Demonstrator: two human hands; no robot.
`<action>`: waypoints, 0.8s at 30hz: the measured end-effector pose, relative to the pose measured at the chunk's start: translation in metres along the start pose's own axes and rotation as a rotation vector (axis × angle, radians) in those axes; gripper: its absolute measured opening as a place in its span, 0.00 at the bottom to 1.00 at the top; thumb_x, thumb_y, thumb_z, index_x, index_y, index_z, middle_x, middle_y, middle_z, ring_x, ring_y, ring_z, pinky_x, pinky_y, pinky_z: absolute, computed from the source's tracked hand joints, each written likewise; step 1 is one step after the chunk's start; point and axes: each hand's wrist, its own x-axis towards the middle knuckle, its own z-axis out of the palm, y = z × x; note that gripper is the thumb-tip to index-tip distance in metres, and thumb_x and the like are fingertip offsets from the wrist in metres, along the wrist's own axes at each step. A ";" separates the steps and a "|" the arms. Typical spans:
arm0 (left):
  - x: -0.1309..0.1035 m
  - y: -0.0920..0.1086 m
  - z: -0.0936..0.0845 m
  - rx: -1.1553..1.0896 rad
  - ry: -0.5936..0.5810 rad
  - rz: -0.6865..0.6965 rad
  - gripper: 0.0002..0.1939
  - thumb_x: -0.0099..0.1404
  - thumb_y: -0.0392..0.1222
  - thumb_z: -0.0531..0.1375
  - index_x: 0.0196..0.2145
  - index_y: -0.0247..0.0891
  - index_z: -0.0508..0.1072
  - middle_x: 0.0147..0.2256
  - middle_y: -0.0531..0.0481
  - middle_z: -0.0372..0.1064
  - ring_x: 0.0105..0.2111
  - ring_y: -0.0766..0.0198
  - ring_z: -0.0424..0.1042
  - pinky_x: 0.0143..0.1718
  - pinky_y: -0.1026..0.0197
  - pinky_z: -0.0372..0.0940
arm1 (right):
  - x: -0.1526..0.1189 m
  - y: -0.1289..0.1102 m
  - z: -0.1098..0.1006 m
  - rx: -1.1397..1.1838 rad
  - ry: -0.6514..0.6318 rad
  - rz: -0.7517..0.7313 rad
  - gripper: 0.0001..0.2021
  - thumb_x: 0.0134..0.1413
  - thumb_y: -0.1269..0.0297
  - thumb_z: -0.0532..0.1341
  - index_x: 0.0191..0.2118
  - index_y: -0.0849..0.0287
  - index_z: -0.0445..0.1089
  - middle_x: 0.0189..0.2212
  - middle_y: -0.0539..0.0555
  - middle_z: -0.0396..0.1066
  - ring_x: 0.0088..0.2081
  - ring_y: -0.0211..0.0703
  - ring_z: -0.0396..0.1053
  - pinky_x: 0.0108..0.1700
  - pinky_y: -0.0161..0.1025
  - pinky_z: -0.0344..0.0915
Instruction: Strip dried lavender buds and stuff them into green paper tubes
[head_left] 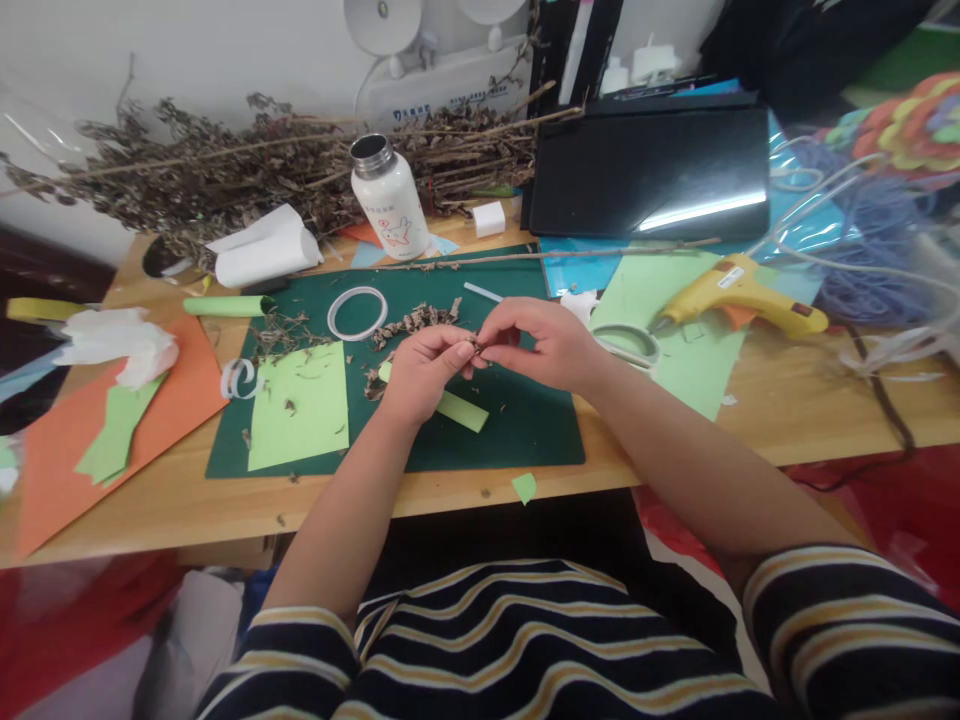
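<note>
Over a smooth green cutting mat (pixel 532 430) — pinched a crinkled, brown dried leaf (pixel 475 343) between closed fingertips of left hand (pixel 424 372) and right hand (pixel 547 340) — near a flat lime paper strip (pixel 463 411).

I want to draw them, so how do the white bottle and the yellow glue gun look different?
The bottle is white; the glue gun is mostly yellow. The bottle stands upright, while the glue gun lies on its side. The bottle has a wide open mouth; the glue gun has a narrow tip. Neither is being held.
</note>
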 end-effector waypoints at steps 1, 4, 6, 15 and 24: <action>0.000 0.001 0.000 -0.024 -0.009 -0.012 0.13 0.48 0.49 0.66 0.26 0.37 0.74 0.20 0.54 0.70 0.18 0.73 0.64 0.21 0.69 0.62 | 0.000 0.001 0.001 -0.040 0.014 -0.032 0.02 0.51 0.68 0.57 0.31 0.59 0.66 0.27 0.49 0.68 0.26 0.32 0.63 0.29 0.32 0.60; 0.000 0.003 0.002 -0.033 -0.021 -0.026 0.12 0.49 0.49 0.65 0.26 0.38 0.74 0.20 0.54 0.70 0.18 0.74 0.63 0.20 0.70 0.60 | -0.001 0.004 0.002 -0.181 0.061 -0.110 0.03 0.53 0.67 0.56 0.32 0.58 0.66 0.27 0.50 0.69 0.29 0.34 0.64 0.33 0.35 0.61; -0.001 0.004 0.003 0.004 -0.015 -0.024 0.12 0.50 0.50 0.65 0.26 0.37 0.74 0.20 0.54 0.70 0.18 0.74 0.63 0.20 0.69 0.60 | -0.002 0.006 0.003 -0.254 0.076 -0.157 0.05 0.54 0.66 0.54 0.32 0.57 0.66 0.28 0.50 0.70 0.32 0.37 0.65 0.35 0.37 0.61; 0.000 0.002 0.000 0.109 -0.030 -0.004 0.14 0.53 0.50 0.63 0.23 0.35 0.71 0.20 0.53 0.69 0.18 0.74 0.62 0.20 0.69 0.58 | -0.003 0.008 0.002 -0.433 0.115 -0.325 0.08 0.56 0.66 0.52 0.34 0.55 0.68 0.31 0.51 0.68 0.35 0.36 0.64 0.36 0.36 0.61; 0.000 0.004 0.002 0.190 0.011 0.057 0.17 0.51 0.52 0.63 0.21 0.35 0.66 0.15 0.56 0.62 0.17 0.74 0.60 0.20 0.68 0.58 | -0.002 0.006 0.001 -0.422 0.043 -0.312 0.07 0.56 0.68 0.52 0.32 0.55 0.67 0.31 0.51 0.69 0.34 0.36 0.65 0.36 0.37 0.60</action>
